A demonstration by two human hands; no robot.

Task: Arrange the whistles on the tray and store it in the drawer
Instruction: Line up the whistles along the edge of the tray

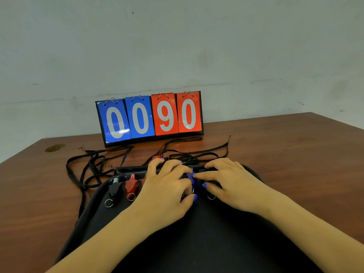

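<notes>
Both hands, left [167, 186] and right [228, 184], pinch the blue whistle [190, 179] between them on the tray [197, 233].

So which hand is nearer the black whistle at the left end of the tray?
Left. The left hand lies just to the right of the black plastic whistle, with a red whistle between them; the right hand is farther right, beyond the left hand.
</notes>
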